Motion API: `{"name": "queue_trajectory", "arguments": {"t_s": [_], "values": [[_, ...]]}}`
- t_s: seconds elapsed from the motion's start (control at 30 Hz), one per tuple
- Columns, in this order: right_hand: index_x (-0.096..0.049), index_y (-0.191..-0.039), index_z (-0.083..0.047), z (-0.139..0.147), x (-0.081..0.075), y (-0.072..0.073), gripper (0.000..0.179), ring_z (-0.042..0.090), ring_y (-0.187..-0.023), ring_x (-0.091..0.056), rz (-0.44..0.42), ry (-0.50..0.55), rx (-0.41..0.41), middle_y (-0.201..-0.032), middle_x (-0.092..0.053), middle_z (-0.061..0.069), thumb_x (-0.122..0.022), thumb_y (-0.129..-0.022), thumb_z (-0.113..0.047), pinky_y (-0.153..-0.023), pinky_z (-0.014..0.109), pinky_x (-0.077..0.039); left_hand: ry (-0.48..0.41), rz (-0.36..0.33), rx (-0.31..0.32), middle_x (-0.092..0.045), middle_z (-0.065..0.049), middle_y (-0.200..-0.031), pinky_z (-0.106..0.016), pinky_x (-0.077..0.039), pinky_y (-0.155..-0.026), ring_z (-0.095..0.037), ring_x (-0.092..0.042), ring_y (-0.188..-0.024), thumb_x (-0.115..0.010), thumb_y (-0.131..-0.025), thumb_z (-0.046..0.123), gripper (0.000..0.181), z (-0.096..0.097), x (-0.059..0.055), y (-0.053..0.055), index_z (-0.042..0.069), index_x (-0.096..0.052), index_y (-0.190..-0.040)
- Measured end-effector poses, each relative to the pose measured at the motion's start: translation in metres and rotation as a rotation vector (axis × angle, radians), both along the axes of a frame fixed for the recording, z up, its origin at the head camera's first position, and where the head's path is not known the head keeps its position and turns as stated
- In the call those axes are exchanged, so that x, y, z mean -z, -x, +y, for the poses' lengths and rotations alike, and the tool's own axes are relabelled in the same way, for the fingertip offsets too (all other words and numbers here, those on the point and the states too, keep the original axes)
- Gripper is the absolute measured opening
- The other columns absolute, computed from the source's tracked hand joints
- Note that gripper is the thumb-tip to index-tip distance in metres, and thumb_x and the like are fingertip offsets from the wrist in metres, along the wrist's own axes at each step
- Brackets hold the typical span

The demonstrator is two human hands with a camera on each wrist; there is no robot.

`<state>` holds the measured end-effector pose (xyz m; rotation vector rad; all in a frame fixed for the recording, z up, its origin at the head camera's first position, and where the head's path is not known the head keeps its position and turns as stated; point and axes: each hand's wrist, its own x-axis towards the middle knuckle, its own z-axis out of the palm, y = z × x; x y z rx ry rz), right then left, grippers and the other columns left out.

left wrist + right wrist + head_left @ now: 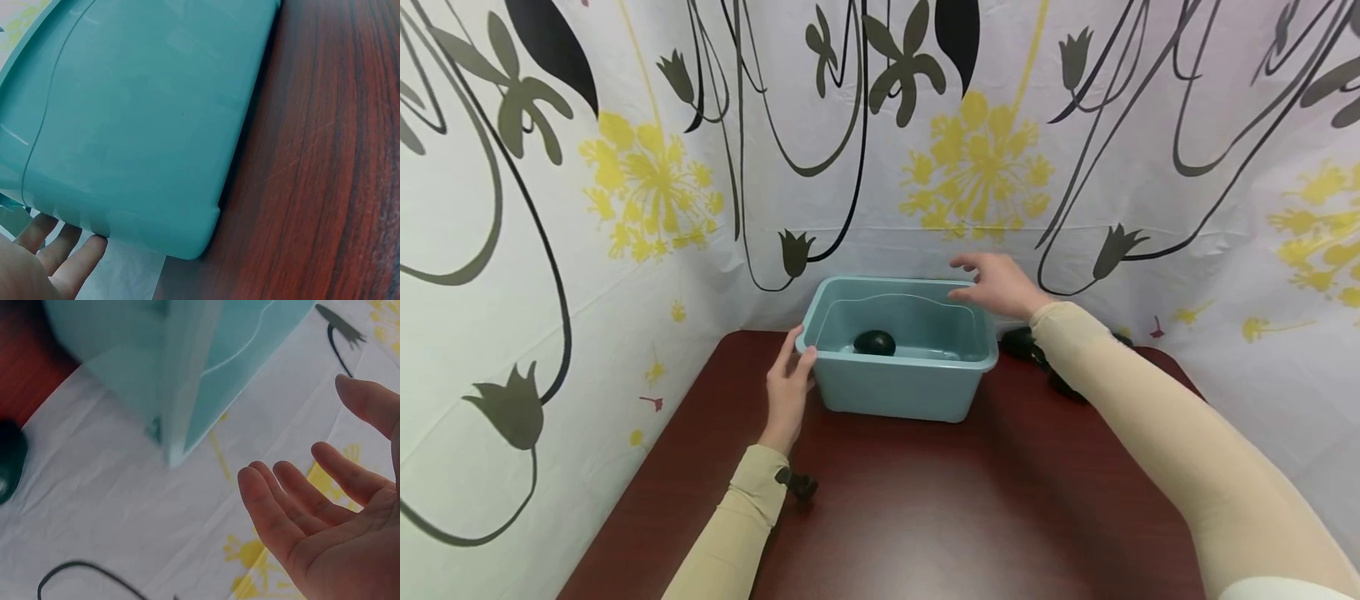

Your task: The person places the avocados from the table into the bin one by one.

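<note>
A light teal plastic bin (pixel 895 387) stands upright at the back of the table. A dark, glossy, rounded thing (pixel 875 342) lies inside, towards its left; its kind is unclear. My left hand (pixel 787 387) touches the bin's front left corner, thumb near the front rim and fingers along the left side. In the left wrist view those fingers (pixel 78 259) reach the bin's wall, their tips partly hidden. Above the bin's back right corner my right hand (pixel 996 283) hovers, fingers spread and nothing in them. The right wrist view shows its palm and loosely bent fingers (pixel 269 506) apart from the bin.
Several dark things (pixel 1018 342) lie right of the bin, partly hidden by my right forearm. One shows as dark green and rounded (pixel 9 462) in the right wrist view. A patterned cloth (pixel 880 200) hangs close behind the dark red wooden table (pixel 910 500) and along its left side.
</note>
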<state>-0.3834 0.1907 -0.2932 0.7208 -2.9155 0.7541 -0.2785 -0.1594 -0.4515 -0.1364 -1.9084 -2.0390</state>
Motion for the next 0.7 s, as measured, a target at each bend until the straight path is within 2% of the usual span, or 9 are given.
{"name": "queue_trajectory", "arguments": {"t_s": [0.23,0.7], "values": [[-0.052,-0.145,-0.012,0.028,-0.003,0.004,0.058,0.038,-0.116,-0.057,0.024,-0.032,0.041,-0.141,-0.052,0.020,-0.071,-0.095,-0.032,-0.089,0.055,-0.048,0.003,0.008,-0.004,-0.046,-0.024,-0.148,-0.065,-0.041,-0.099,-0.032,-0.051,-0.126,-0.066,-0.100,0.033,0.057,0.000,0.001,0.001,0.024,-0.046,-0.152],[-0.055,-0.141,-0.007,0.071,0.009,0.005,0.056,0.040,-0.110,-0.060,0.066,-0.063,0.082,-0.135,-0.055,0.024,-0.073,-0.093,-0.031,-0.088,0.056,-0.048,-0.004,0.010,-0.006,-0.047,-0.024,-0.147,-0.064,-0.041,-0.099,-0.032,-0.052,-0.124,-0.066,-0.099,0.031,0.057,0.002,0.000,0.000,0.022,-0.047,-0.152]]}}
